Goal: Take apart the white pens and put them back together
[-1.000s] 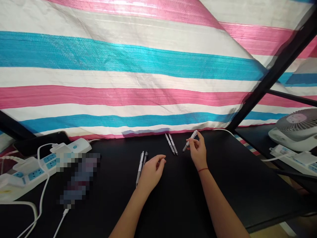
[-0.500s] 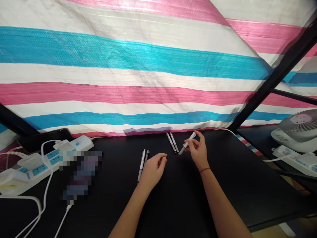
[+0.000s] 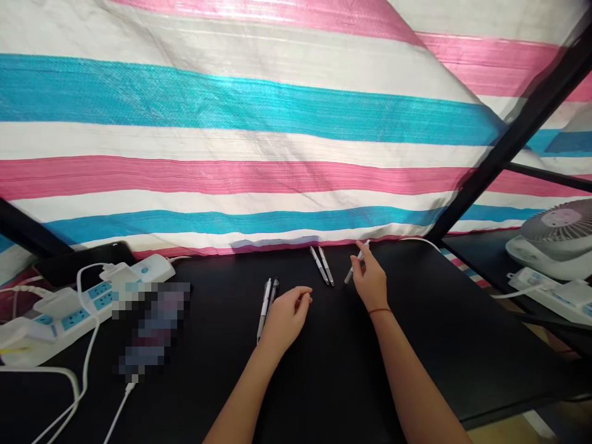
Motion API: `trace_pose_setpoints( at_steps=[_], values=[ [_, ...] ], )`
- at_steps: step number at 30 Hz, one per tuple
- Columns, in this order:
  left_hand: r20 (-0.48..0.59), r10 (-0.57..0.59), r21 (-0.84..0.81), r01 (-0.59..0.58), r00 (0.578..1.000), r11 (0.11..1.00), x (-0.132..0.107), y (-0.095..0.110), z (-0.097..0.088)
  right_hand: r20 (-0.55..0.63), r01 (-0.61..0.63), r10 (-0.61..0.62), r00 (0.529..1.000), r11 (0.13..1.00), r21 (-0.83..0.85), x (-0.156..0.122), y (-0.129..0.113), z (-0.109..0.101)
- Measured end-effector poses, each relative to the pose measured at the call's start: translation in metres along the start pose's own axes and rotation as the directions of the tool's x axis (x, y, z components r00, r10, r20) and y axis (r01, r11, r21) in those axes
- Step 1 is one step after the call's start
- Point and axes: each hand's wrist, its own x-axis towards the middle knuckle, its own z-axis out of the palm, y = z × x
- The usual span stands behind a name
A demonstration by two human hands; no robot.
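Note:
Near the back of the black desk, my right hand (image 3: pixel 371 285) has its thumb and fingers around a white-and-grey pen (image 3: pixel 348 275). The pen slants, tip toward me, and the hand covers its middle; whether it touches the desk I cannot tell. Left of it, two similar pens, a left one (image 3: pixel 318 264) and a right one (image 3: pixel 326 266), lie side by side. My left hand (image 3: pixel 284 317) rests on the desk with fingers loosely curled and nothing visible in them. Beside its outer edge lie a white-and-grey pen (image 3: pixel 264 308) and a dark pen (image 3: pixel 274 290), partly covered by the hand.
A white power strip (image 3: pixel 87 305) with plugs and cables lies at the left, beside a blurred-out flat object (image 3: pixel 155 330) with a white cable. A dark phone-like device (image 3: pixel 87 262) leans behind. Striped sheeting (image 3: pixel 259 179) hangs at the back. A fan (image 3: pixel 555 237) stands on the right.
My right hand has shifted the pen slightly to the right, away from the two pens lying together, and turned it more upright in view. My left hand has stayed where it was.

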Motion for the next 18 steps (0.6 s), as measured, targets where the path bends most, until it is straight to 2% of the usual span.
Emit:
trace_pose_setpoints(
  at_steps=[4,7,10,12,14,16,18],
  values=[
    [0.014,-0.002,0.008,0.002,1.0,1.0,0.0,-0.001,0.001,0.147,0.027,-0.01,0.989,0.993,-0.115,-0.001,0.002,0.003],
    [0.019,0.0,0.008,0.0,1.0,1.0,0.0,-0.001,0.001,0.284,0.036,0.009,0.959,0.987,-0.155,-0.004,0.004,0.006],
    [0.015,0.0,0.006,-0.001,1.0,1.0,0.001,-0.002,0.0,0.349,-0.006,0.075,0.934,0.981,-0.194,-0.007,0.002,0.002],
    [0.008,0.004,0.011,-0.004,1.0,1.0,0.001,-0.002,-0.001,0.411,-0.058,0.159,0.897,0.967,-0.248,-0.009,0.0,-0.003],
    [0.001,0.01,0.023,-0.01,1.0,1.0,0.001,-0.002,-0.001,0.494,-0.056,0.198,0.846,0.957,-0.286,-0.011,-0.002,-0.006],
    [-0.006,0.013,0.039,-0.012,1.0,0.999,0.001,-0.002,-0.001,0.524,-0.038,0.203,0.827,0.95,-0.309,-0.012,-0.005,-0.007],
    [-0.008,0.019,0.061,-0.018,1.0,0.998,0.001,-0.002,0.0,0.514,-0.027,0.202,0.834,0.945,-0.327,-0.013,-0.008,-0.005]
  ],
)
